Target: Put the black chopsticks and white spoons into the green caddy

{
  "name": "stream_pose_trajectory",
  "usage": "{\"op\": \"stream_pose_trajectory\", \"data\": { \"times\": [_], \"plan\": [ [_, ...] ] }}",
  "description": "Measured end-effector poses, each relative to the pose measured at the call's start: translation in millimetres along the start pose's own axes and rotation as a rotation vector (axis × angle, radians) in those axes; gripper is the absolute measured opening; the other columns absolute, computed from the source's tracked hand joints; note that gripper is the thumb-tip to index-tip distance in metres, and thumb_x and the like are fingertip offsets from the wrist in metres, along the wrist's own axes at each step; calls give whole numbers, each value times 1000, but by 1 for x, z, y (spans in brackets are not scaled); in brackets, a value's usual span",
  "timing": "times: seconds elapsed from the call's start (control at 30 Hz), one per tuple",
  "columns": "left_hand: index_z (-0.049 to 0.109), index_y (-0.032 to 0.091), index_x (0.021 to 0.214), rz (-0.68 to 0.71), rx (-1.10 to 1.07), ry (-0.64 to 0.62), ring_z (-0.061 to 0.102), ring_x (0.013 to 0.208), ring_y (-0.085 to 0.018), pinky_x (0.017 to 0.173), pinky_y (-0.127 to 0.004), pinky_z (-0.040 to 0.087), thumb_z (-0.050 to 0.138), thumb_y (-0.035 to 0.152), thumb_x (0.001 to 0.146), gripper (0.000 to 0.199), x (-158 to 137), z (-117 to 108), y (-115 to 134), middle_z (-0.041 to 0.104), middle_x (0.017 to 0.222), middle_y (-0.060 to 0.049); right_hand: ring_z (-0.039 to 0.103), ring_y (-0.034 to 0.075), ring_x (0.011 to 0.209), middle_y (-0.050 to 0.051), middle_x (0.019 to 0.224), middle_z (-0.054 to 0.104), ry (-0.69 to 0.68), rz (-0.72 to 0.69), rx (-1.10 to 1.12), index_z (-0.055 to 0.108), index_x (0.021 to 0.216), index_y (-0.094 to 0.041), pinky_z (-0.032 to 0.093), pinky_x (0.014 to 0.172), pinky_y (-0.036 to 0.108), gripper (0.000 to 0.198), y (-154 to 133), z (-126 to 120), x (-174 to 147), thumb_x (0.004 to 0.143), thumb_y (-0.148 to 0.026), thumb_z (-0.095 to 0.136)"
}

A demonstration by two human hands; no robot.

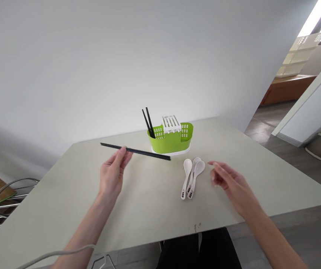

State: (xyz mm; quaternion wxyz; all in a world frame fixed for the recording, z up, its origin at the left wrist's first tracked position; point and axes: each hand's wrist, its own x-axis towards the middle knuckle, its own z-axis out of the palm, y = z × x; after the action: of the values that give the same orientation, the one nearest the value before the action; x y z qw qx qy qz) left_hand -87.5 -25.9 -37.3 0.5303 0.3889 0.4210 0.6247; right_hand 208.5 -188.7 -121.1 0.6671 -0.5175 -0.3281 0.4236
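Observation:
My left hand point(114, 170) pinches a pair of black chopsticks point(154, 154) between thumb and fingers, holding them nearly level above the table. Their right end reaches in front of the green cutlery holder point(166, 145), which has a white slatted piece point(171, 124) over its middle and a white base. Two more black chopsticks point(149, 121) stand in the holder's left compartment, leaning left. Three white spoons point(194, 179) lie close together on the table, bowls away from me. Just right of them, my right hand point(229, 183) hovers with loosely bent fingers, apart, and nothing visible in it.
The pale table point(149, 209) stands against a white wall point(121, 67). A grey cable point(59, 253) crosses my left forearm. A metal-framed rack or chair point(3, 203) is beside the table at left. A doorway opens at far right.

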Motion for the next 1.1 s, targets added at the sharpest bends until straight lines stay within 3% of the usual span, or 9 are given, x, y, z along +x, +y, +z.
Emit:
{"op": "stream_pose_trajectory", "data": {
  "times": [0.13,0.27,0.5,0.67,0.83,1.1],
  "plan": [
    [81,13,85,122,-21,59,76,87,-14,102,-27,61,88,23,80,13,44,-2,27,78,89,-5,53,14,67,0,77,63,198,23,-94,75,107,-22,49,63,27,47,13,-53,13,83,-62,80],
    [81,13,87,269,55,35,76,88,-15,106,-31,61,92,30,75,24,73,5,42,77,90,-6,56,17,69,2,77,64,273,4,-213,73,103,-20,50,62,29,50,37,-79,17,81,-65,79],
    [81,14,93,433,296,-51,78,87,-22,100,-40,63,90,44,75,35,89,40,52,79,91,-8,54,16,62,0,71,64,106,-13,-376,68,111,-20,48,61,31,52,48,-75,15,90,-68,67],
    [80,14,91,502,550,-207,78,81,-24,72,-34,66,86,47,77,36,99,75,51,80,91,-10,55,17,63,1,73,64,82,6,-419,67,110,-20,48,63,32,54,47,-73,14,91,-70,65],
    [80,14,93,486,785,-360,70,55,-17,50,-30,57,82,48,80,37,117,107,42,80,100,-13,57,18,63,2,73,65,88,23,-438,68,110,-20,50,64,34,55,47,-73,14,90,-71,64],
    [80,15,92,474,1063,-533,69,52,-16,52,-30,56,77,46,88,32,143,141,10,81,99,-10,59,19,61,3,72,68,82,26,-477,69,108,-21,50,61,33,51,42,-69,13,90,-68,64]
  ]
}}
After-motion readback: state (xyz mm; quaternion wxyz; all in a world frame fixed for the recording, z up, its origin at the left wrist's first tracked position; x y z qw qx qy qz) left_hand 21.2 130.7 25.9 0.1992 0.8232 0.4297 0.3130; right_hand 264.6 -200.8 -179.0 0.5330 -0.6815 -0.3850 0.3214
